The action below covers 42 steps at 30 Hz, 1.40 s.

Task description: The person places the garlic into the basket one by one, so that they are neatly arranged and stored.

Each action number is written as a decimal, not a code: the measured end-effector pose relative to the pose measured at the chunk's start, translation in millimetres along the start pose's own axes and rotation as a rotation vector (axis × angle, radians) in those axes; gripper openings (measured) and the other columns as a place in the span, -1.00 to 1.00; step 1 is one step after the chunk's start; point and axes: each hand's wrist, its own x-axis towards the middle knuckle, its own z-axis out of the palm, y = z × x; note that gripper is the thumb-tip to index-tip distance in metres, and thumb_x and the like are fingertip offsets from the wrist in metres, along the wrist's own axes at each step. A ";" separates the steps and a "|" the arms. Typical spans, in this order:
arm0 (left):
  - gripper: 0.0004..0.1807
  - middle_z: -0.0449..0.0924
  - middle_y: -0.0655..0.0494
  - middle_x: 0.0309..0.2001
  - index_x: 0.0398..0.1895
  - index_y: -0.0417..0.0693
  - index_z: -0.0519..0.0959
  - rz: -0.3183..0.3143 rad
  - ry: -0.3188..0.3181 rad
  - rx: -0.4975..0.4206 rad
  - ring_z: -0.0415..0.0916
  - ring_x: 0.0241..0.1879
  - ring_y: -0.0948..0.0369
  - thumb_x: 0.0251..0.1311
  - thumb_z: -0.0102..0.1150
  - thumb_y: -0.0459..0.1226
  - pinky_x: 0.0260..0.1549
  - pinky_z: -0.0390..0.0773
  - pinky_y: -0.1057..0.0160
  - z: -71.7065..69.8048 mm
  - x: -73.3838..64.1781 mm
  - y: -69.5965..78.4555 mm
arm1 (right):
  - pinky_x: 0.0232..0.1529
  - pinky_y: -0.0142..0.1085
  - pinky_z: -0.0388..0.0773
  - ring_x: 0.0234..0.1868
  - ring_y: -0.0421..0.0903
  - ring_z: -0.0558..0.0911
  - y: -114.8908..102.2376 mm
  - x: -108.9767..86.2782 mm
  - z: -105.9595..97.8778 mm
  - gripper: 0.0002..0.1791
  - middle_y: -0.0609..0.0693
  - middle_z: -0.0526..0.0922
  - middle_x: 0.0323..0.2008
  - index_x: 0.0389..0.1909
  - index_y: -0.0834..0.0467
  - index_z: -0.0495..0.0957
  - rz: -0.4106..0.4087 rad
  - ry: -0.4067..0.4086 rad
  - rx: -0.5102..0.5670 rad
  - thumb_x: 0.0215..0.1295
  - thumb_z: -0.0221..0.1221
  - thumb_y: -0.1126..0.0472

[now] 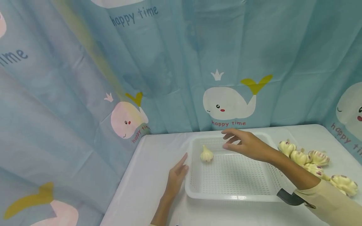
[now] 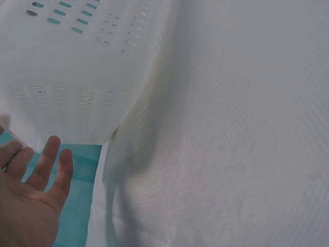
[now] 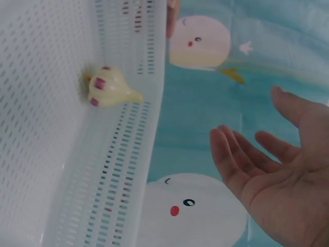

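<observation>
A white perforated plastic basket (image 1: 234,197) stands on the table, holding one garlic bulb (image 1: 207,155) near its far left corner. The same garlic bulb (image 3: 110,88) shows purple patches in the right wrist view. My right hand (image 1: 246,144) hovers over the far part of the basket, fingers loosely bent and holding nothing. In the right wrist view the right hand (image 3: 282,170) has its palm bare. My left hand (image 1: 176,177) is at the basket's left side, fingers extended along the rim. Seen from the left wrist, the left hand (image 2: 38,190) has its fingertips right at the basket wall (image 2: 61,113).
Several garlic bulbs (image 1: 314,160) lie in a cluster to the right of the basket, partly behind the right forearm. The white tabletop (image 1: 158,157) ends at a blue curtain (image 1: 175,78) printed with whales, which hangs behind and at both sides.
</observation>
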 end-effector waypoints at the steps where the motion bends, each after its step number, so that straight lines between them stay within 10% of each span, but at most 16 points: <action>1: -0.45 0.32 0.37 0.57 0.59 0.30 0.37 -0.002 0.002 0.001 0.25 0.57 0.27 0.60 0.09 -0.01 0.55 0.31 0.10 -0.1 -0.2 -0.3 | 0.04 -0.20 0.73 0.12 -0.12 0.72 -0.3 -3.0 -1.0 -0.40 -0.07 0.70 0.16 0.44 0.03 0.48 -0.007 0.007 -0.001 0.50 0.30 -0.10; 24: -0.44 0.31 0.37 0.57 0.60 0.28 0.36 -0.009 -0.010 -0.009 0.23 0.57 0.32 0.61 0.08 -0.01 0.53 0.28 0.30 1.0 -0.2 -2.9 | -0.11 -0.39 0.75 0.05 -0.41 0.67 27.3 -84.3 -21.7 -0.52 -0.12 0.69 0.16 0.42 -0.01 0.49 -0.015 0.179 -0.061 0.54 0.28 0.14; 42: -0.45 0.33 0.39 0.56 0.60 0.25 0.37 -0.003 -0.008 -0.016 0.24 0.56 0.35 0.61 0.09 -0.05 0.49 0.28 0.42 0.1 1.4 -0.5 | -0.23 -0.48 0.75 0.03 -0.60 0.59 86.4 -153.2 -59.2 -0.47 -0.45 0.56 0.15 0.50 0.20 0.33 0.162 0.320 -0.002 0.60 0.17 0.27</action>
